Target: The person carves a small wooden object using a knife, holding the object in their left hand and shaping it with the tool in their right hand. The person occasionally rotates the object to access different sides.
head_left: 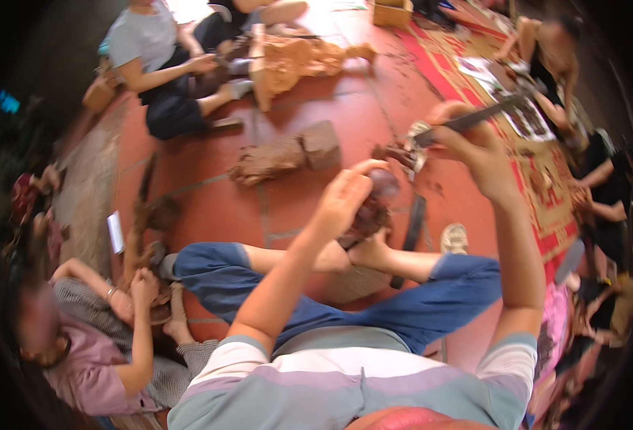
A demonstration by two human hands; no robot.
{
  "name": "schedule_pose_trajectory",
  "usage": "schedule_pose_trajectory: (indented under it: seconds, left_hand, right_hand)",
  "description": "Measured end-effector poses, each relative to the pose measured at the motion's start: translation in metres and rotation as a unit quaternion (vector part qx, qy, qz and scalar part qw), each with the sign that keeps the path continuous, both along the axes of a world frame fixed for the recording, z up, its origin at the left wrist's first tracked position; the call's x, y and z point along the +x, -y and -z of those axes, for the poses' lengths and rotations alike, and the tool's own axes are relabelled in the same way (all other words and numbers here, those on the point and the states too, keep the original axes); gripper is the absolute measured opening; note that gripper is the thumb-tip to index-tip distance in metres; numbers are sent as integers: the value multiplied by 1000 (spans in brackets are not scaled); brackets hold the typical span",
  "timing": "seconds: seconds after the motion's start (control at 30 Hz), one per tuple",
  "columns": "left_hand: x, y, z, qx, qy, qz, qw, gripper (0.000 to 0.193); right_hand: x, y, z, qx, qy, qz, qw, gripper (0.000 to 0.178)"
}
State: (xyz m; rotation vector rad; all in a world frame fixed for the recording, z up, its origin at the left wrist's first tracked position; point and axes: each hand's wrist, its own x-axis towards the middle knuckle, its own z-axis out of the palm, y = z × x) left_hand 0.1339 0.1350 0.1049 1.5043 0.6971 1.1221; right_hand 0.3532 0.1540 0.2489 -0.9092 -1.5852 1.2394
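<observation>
My left hand (343, 199) is closed around the side of a dark brown, rounded lump (379, 197) held upright over my crossed feet. The lump looks rough lower down and smoother on top; its material is hard to tell. Raised to the right, my right hand (474, 147) grips a long, flat, dark grey bar (492, 113), which points up and to the right. A whitish, crumpled-looking piece (418, 147) shows at the bar's lower left end, beside dark brown bits. Motion blurs both hands.
Brown blocks (280, 156) lie on the red tiled floor (316, 208) ahead. A second dark flat bar (415, 222) rests right of my feet. People sit working at left (94, 344), far left (144, 50) and right (606, 186). A patterned mat (538, 179) covers the right side.
</observation>
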Motion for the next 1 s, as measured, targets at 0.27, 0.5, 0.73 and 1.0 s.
schedule_pose_trajectory:
  seconds: [0.27,0.5,0.73,1.0]
  left_hand:
    - [-10,4,8,-49,160,28,985,78]
    - [3,1,12,60,35,-52,996,43]
    - [0,-13,3,-5,64,-55,996,31]
    - [13,-10,16,35,6,-132,991,40]
  right_hand:
    - [-47,0,4,77,226,-75,968,14]
    - [-61,2,5,112,393,-160,898,8]
    - [-56,-11,7,94,285,-143,943,6]
    - [-53,-14,5,84,314,-139,935,12]
